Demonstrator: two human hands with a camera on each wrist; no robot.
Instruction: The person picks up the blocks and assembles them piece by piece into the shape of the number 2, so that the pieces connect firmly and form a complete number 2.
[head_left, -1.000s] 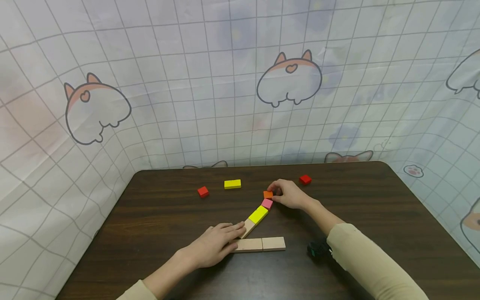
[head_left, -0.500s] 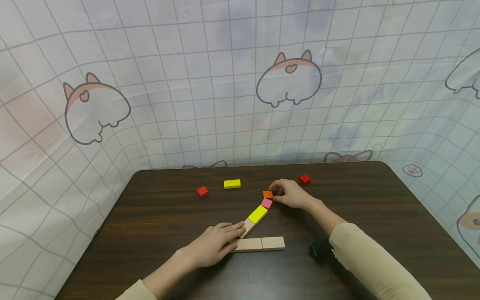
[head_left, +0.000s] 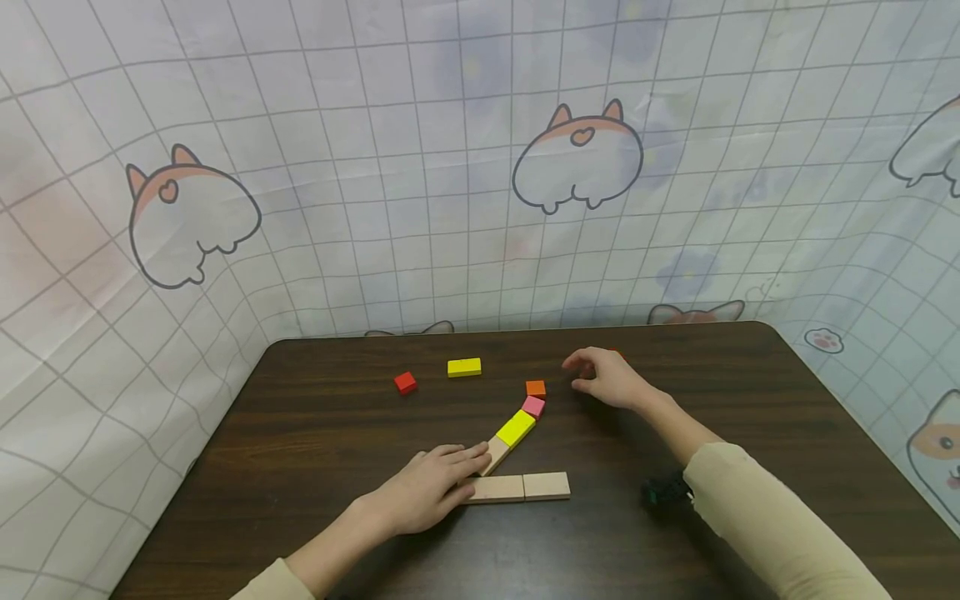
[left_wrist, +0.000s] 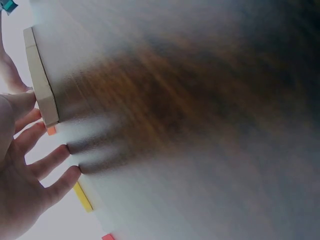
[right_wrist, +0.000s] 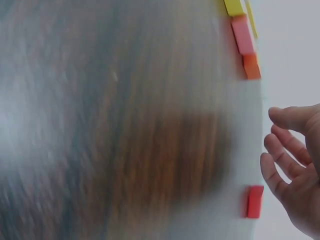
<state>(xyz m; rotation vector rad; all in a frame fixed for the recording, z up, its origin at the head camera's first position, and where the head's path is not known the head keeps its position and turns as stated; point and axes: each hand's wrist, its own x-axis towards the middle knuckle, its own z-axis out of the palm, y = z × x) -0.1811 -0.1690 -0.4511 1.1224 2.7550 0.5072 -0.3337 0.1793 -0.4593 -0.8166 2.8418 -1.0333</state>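
My left hand (head_left: 431,492) rests with extended fingers over the left ends of a slanted plain wooden block (head_left: 497,455) and a front row of plain wooden blocks (head_left: 547,485). From the slanted block a line runs away to the right: a yellow block (head_left: 516,429), a pink block (head_left: 533,407) and an orange block (head_left: 536,388). Holding nothing, my right hand (head_left: 611,379) hovers right of the orange block, its fingers loosely bent. A red block (right_wrist: 255,201) lies close to it in the right wrist view; the head view shows only a sliver behind the hand.
Farther back on the dark wooden table (head_left: 315,442) lie another red block (head_left: 405,383) and a loose yellow block (head_left: 464,367). Beyond the table's rear edge hangs a white grid-patterned cloth (head_left: 420,183). A small dark device (head_left: 663,490) is beneath my right forearm.
My right hand has left the orange block and moved right and slightly back, now covering most of the right red block. The orange block stays beside the pink one; my left hand is still.
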